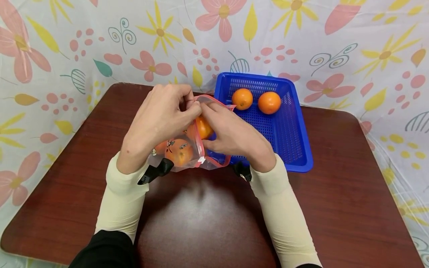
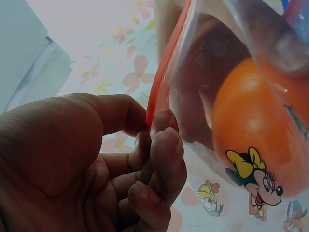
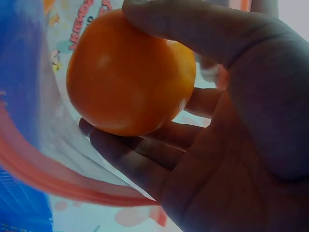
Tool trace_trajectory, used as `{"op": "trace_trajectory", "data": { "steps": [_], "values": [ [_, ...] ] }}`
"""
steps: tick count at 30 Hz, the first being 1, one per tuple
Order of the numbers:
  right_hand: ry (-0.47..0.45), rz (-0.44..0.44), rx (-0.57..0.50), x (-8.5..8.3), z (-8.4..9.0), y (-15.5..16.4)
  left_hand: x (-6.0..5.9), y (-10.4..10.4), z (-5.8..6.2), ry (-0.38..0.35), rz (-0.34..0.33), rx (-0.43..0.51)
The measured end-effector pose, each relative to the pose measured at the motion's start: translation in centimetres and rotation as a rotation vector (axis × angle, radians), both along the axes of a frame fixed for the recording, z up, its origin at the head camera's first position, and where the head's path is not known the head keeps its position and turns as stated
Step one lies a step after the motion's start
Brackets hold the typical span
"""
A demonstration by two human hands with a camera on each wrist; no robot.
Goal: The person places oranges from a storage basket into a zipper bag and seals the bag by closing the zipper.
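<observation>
In the head view a clear plastic zip bag [image 1: 200, 145] with red edging and cartoon prints is held up near the table's back. My left hand [image 1: 160, 115] pinches its red rim between thumb and fingers, as the left wrist view also shows. My right hand [image 1: 234, 132] reaches into the bag's mouth and grips an orange [image 3: 130, 77], thumb on top and fingers beneath. Another orange [image 1: 180, 153] lies lower in the bag, behind the printed film. Part of a further orange shows beside it, mostly hidden by my left wrist.
A blue perforated basket [image 1: 303, 137] stands right of the bag, partly behind my right hand. Two oranges, one on the left [image 1: 242, 99] and one on the right [image 1: 269, 102], sit at its back. The dark wooden table [image 1: 348, 193] meets a flower-patterned sheet [image 1: 268, 37] behind.
</observation>
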State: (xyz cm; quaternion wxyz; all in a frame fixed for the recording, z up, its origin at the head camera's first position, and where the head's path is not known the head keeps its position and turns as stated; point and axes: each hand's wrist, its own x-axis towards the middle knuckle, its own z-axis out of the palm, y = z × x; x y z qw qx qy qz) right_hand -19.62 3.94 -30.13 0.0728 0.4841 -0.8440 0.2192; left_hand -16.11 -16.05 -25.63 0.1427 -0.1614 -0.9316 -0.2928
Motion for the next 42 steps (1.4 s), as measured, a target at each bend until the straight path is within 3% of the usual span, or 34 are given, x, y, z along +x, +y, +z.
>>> {"op": "trace_trajectory", "data": {
  "steps": [6, 18, 29, 42],
  "values": [
    [-0.015, -0.019, -0.005, -0.1, -0.7, -0.5, 0.1, 0.1, -0.1, 0.008, -0.003, -0.002],
    [-0.112, -0.100, 0.091, -0.2, -1.6, -1.6, 0.2, 0.3, -0.1, 0.009, 0.000, -0.005],
    [-0.040, -0.049, 0.088, -0.4, -2.9, -2.4, 0.2, 0.2, -0.2, 0.013, -0.009, 0.000],
    [-0.031, -0.077, 0.145, -0.8, -3.3, -2.7, 0.1, 0.3, -0.2, 0.013, -0.010, -0.006]
  ]
}}
